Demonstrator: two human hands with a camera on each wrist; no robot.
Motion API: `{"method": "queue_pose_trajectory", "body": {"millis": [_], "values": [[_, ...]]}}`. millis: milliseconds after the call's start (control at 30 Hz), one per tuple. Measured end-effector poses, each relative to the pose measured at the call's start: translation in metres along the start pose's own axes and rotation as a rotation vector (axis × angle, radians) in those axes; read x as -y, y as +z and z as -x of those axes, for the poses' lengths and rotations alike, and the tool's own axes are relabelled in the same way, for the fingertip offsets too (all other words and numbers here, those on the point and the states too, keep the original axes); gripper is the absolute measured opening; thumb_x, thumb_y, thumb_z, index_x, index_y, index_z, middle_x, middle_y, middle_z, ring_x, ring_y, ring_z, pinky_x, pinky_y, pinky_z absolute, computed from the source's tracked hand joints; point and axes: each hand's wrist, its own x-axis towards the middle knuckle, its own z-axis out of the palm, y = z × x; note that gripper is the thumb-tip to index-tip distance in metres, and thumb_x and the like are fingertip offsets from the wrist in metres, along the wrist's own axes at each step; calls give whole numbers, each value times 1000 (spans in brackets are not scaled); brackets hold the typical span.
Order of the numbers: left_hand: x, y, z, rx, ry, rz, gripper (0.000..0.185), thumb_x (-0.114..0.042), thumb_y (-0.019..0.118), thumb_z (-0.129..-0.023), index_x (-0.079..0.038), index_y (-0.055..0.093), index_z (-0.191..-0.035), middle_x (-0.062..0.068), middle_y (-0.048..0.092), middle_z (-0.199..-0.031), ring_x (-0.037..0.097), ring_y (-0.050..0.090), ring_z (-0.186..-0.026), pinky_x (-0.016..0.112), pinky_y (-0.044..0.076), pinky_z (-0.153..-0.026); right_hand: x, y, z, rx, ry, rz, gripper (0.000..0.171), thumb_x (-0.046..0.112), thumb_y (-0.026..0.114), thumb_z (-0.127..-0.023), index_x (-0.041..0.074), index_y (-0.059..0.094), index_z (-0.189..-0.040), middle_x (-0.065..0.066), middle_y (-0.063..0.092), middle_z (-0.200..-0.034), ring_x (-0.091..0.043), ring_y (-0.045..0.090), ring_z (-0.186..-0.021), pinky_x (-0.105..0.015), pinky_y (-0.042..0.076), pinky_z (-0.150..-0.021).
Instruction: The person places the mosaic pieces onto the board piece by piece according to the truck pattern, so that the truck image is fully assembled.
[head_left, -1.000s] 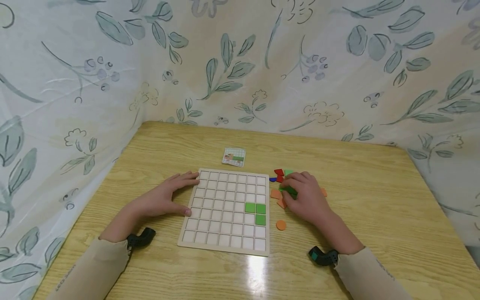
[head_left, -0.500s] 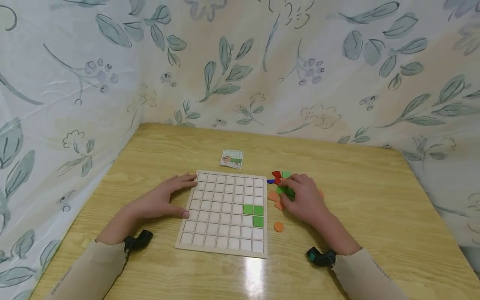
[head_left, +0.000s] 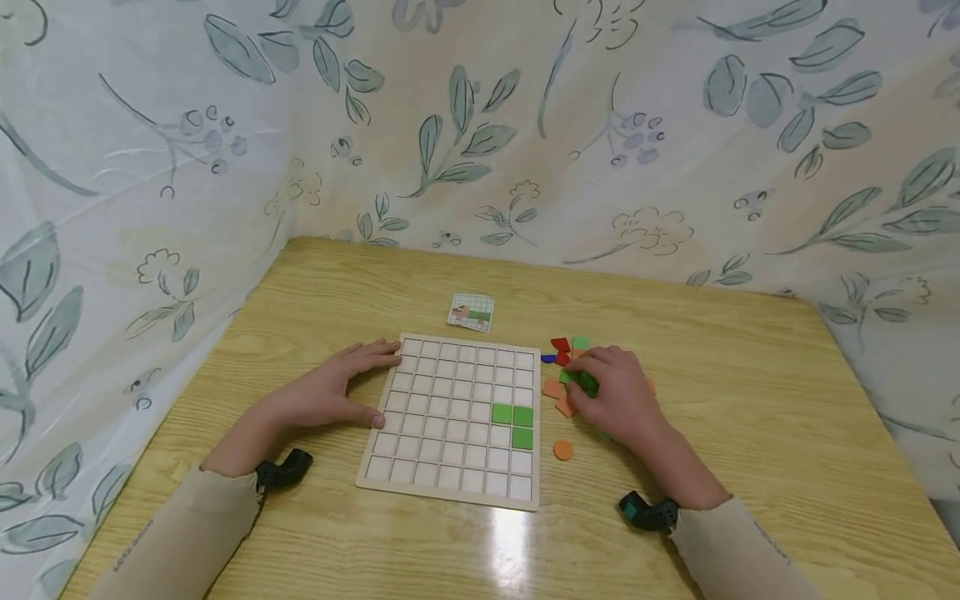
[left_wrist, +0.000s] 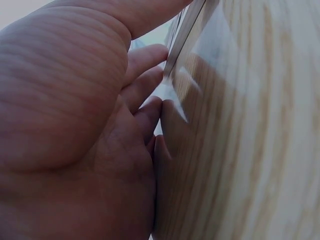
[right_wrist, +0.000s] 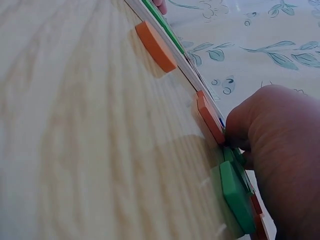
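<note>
Right hand (head_left: 611, 392) curled down on a dark green tile (head_left: 579, 382) in the loose pile just right of the grid board (head_left: 453, 412), open cells lying straight to its left, left hand (head_left: 330, 393) flat, steadying the far edge.

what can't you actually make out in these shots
- Small card, head view: its printed pattern is too small to read.
- Pieces under the right hand, head view: the hand covers part of the pile, so their count is unclear.
- Board, left wrist view: the left hand fills the frame; only an edge shows.
</note>
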Motion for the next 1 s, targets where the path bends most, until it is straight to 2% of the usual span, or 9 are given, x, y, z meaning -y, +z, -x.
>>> {"method": "queue_pose_trajectory", "body": {"millis": [133,300,433,667,867,1000], "values": [[1,0,2,2,19,-5,91,-47,84,-76,-27,39,-154,-12,19,-163,24,3,-152,60,8,-116,1,2,0,-22,-27,-2,18,20,77,-81,13,77,-98,0,70,-95,-21,57,-87,-42,42,-78],[2,-3,2,-1,11,-9,90,-48,83,-76,-30,39,-153,-14,20,-163,22,4,-152,59,8,-116,3,5,0,-49,-39,-15,20,19,79,-80,11,77,-98,-2,70,-97,-22,57,-87,-45,44,-80],[2,-6,3,-2,-8,-9,91,-48,84,-76,-31,39,-153,-16,19,-163,21,3,-152,59,8,-116,3,8,-2,-40,-28,-24,22,20,79,-81,10,77,-100,-2,69,-101,-22,58,-91,-45,45,-84],[3,-5,4,2,-18,2,90,-50,83,-76,-33,40,-152,-19,19,-162,17,4,-151,56,9,-117,8,9,-1,-45,-18,-11,22,18,77,-81,9,76,-101,-3,67,-100,-24,56,-89,-43,45,-82],[5,-3,4,2,11,-14,89,-49,83,-76,-30,40,-152,-15,19,-163,20,5,-151,58,10,-116,16,8,-1,-39,-8,-31,24,19,77,-83,9,75,-105,-4,66,-100,-22,54,-87,-40,44,-78],[5,-1,3,-5,6,2,89,-50,83,-76,-32,40,-152,-18,19,-163,16,4,-151,55,10,-117,22,7,-2,-8,3,-26,25,21,76,-84,11,75,-107,-1,64,-104,-21,53,-93,-39,43,-83]]}}
